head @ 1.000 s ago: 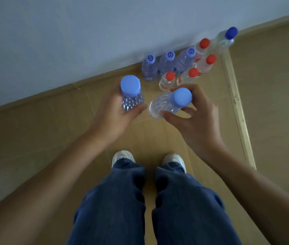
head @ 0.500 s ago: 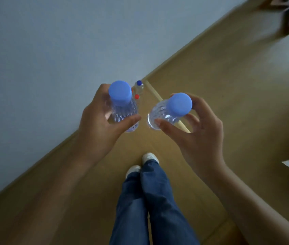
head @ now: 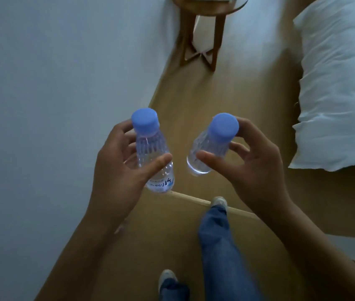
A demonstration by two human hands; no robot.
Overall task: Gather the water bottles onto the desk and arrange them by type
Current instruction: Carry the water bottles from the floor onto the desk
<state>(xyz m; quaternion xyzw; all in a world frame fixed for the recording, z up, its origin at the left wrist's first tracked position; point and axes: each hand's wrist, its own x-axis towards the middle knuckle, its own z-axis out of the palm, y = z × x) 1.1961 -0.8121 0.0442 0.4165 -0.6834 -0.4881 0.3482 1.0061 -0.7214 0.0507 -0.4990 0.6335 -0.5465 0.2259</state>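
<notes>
Below, wood floor [head: 183, 101] meets white wall [head: 52, 83]; each hand's fingers grasp a blue-capped bottle.

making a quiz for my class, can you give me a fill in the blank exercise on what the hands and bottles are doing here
1. Each hand holds one bottle, and both caps are ____ in colour.
2. The bottle with printed lettering is held by the ____ hand.
3. The right hand holds the other bottle with its cap tilted toward the ____.
4. The white bedding lies on the person's ____ side.

Missing words: blue; left; right; right
</notes>
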